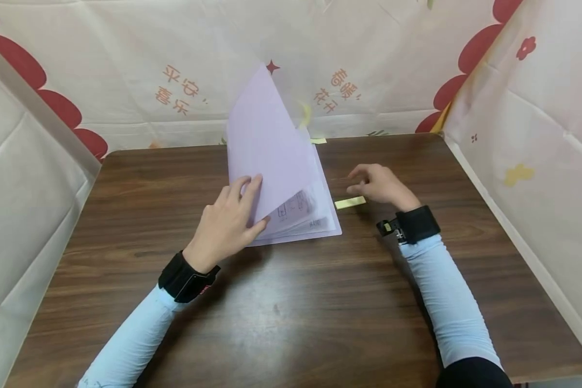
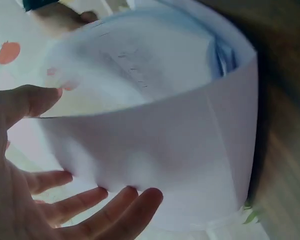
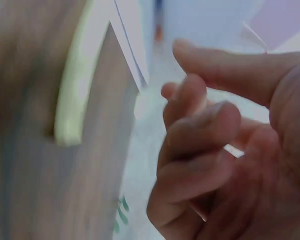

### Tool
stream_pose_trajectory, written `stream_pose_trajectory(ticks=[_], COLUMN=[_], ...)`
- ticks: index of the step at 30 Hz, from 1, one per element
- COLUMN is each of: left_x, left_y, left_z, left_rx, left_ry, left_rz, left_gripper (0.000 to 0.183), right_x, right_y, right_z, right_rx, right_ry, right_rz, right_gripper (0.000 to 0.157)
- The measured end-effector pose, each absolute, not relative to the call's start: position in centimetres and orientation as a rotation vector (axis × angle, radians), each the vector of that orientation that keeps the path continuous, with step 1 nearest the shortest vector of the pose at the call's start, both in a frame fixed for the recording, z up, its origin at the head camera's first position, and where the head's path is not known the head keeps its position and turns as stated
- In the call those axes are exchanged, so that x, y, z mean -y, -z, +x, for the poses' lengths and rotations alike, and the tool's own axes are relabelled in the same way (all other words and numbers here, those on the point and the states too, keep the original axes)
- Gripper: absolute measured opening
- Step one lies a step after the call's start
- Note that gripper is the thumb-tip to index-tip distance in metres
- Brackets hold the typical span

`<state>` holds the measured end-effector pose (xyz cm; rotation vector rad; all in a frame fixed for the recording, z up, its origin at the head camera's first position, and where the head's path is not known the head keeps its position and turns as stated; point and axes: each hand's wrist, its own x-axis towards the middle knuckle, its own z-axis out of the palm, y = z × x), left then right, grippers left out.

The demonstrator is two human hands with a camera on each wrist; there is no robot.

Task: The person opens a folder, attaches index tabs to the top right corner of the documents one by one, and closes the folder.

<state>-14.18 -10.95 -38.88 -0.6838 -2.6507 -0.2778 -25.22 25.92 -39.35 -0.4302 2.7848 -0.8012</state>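
A light purple folder (image 1: 271, 140) lies on the table with its front cover lifted and bowed. Printed sheets (image 1: 296, 210) show beneath the cover. My left hand (image 1: 225, 221) rests spread fingers against the cover's outer face; the thumb sits apart from them, by the cover's edge (image 2: 140, 106). To the right of the folder, my right hand (image 1: 380, 186) hovers with loosely bent fingers and nothing visible in them. Just below it, a pale yellow sticky strip (image 1: 350, 202) juts from the folder's right side. Another yellow tab (image 1: 318, 141) pokes out near the top.
The brown wood-grain table (image 1: 271, 323) extends around the folder. Behind it hangs a white printed cloth (image 1: 126, 75), and more cloth (image 1: 538, 134) borders the right side. Black bands with cameras are strapped on both wrists (image 1: 189, 277).
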Motion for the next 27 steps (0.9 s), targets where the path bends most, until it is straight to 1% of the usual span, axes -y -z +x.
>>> stream_pose_trajectory(ticks=[3,8,17,22,27], left_x=[10.6,10.1,10.3,10.8,11.5], left_y=[39.3,40.1,40.6,40.6,40.7], left_z=[-14.2,-14.3,-14.5,-14.8,-15.0], left_rx=[2.685,2.719,2.808,2.858,2.875], left_ry=[0.23,0.178,0.109,0.104,0.06], left_rz=[-0.725,-0.805,-0.897,-0.951,-0.975], left_gripper=[0.08,0.07,0.063,0.056,0.054], right_x=[-27.5,-28.6,-26.8,-26.2,-26.1], right_y=[38.3,37.2,36.7,37.1,37.6], right_z=[-25.1,-24.7,-24.6,-24.6,-24.5], right_rx=[-2.856,-2.969,-2.964,-2.909,-2.871], right_ry=[0.891,0.998,1.019,1.004,0.999], right_rz=[-0.337,-0.219,-0.325,-0.312,-0.317], right_gripper=[0.031,0.028,0.025,0.025,0.025])
